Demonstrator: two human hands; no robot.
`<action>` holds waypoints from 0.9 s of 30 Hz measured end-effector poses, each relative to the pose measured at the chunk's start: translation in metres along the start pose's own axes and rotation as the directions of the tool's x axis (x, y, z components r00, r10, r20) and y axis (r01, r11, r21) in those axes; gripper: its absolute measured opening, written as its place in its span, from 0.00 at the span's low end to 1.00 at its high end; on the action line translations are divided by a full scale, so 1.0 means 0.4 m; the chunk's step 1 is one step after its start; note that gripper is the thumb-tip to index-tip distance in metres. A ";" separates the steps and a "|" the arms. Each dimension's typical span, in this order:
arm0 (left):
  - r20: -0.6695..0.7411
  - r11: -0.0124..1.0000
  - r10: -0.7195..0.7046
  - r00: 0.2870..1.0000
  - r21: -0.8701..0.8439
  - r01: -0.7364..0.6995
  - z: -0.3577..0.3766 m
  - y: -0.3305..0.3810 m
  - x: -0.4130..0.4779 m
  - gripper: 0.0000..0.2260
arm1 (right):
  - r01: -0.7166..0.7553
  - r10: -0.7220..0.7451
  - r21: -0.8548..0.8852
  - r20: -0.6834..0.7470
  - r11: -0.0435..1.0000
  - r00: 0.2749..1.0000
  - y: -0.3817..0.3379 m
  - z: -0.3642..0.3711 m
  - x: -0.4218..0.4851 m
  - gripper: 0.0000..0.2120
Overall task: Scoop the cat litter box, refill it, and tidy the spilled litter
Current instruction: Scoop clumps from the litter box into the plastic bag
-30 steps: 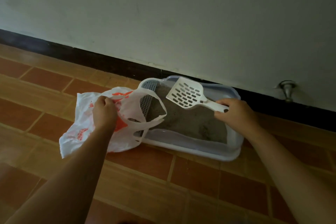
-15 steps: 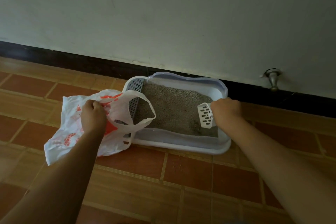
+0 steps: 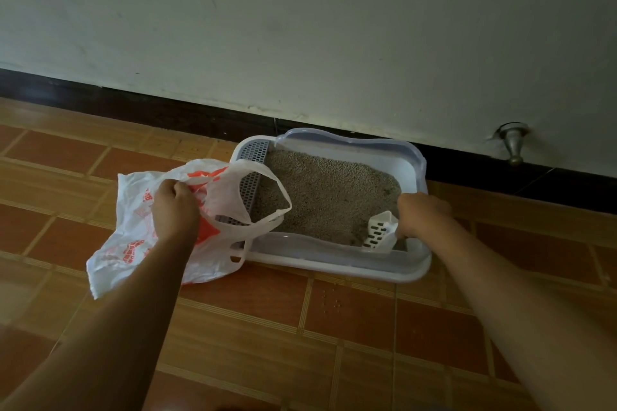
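A white litter box (image 3: 337, 265) full of grey-brown litter (image 3: 327, 190) stands on the tiled floor against the wall. My right hand (image 3: 422, 215) grips the handle of a white slotted scoop (image 3: 379, 230), whose blade dips into the litter at the box's near right corner. My left hand (image 3: 175, 207) grips the edge of a white plastic bag with red print (image 3: 133, 243), held open beside the box's left end. One bag handle (image 3: 267, 197) drapes over the box's perforated grey step (image 3: 253, 160).
A dark skirting board (image 3: 167, 110) runs along the foot of the pale wall. A metal door stopper (image 3: 512, 147) sticks out of the wall at the right. Brown and orange floor tiles (image 3: 267, 327) stretch in front of the box.
The scoop was held flat above the litter a second ago. My right hand has swung it down to the box's near right corner and dug its blade into the litter. My left hand keeps hold of the bag.
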State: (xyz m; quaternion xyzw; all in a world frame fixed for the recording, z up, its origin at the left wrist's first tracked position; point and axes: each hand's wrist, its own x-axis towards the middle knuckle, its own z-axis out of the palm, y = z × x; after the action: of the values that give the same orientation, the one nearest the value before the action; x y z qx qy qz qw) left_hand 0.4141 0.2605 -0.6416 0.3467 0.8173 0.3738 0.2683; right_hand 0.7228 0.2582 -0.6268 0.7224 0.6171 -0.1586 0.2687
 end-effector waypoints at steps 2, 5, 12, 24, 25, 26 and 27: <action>0.004 1.000 -0.004 1.000 0.003 0.004 0.001 0.000 0.001 0.15 | -0.010 0.010 0.042 0.019 0.999 1.000 0.002 0.002 0.004 0.14; 0.008 1.000 -0.017 1.000 0.005 0.016 0.003 0.000 0.003 0.15 | -0.012 0.009 0.124 0.027 0.992 1.000 0.007 0.009 0.015 0.14; -0.003 1.000 -0.027 1.000 0.008 0.027 0.010 -0.003 0.010 0.15 | 0.011 -0.012 0.219 0.003 0.976 1.000 0.002 0.031 0.036 0.16; -0.031 0.999 -0.043 0.999 -0.021 0.042 -0.003 0.000 0.011 0.15 | 0.111 -0.113 0.370 -0.014 0.922 0.993 -0.041 0.077 0.050 0.09; -0.036 0.999 -0.043 0.998 -0.017 0.042 -0.005 0.000 0.009 0.15 | 0.114 -0.115 0.386 -0.018 0.915 0.993 -0.044 0.079 0.053 0.09; -0.040 0.999 -0.042 0.998 -0.017 0.042 -0.008 0.000 0.009 0.15 | 0.116 -0.117 0.401 -0.021 0.909 0.993 -0.045 0.082 0.057 0.09; -0.040 0.999 -0.042 0.998 -0.019 0.041 -0.009 0.000 0.009 0.15 | 0.120 -0.121 0.410 -0.025 0.904 0.992 -0.046 0.084 0.059 0.10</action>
State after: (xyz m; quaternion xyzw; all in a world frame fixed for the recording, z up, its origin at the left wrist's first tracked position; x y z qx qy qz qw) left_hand 0.4092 0.2615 -0.6402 0.3195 0.8262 0.3826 0.2625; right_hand 0.7127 0.2594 -0.6707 0.7230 0.6133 -0.3015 0.1011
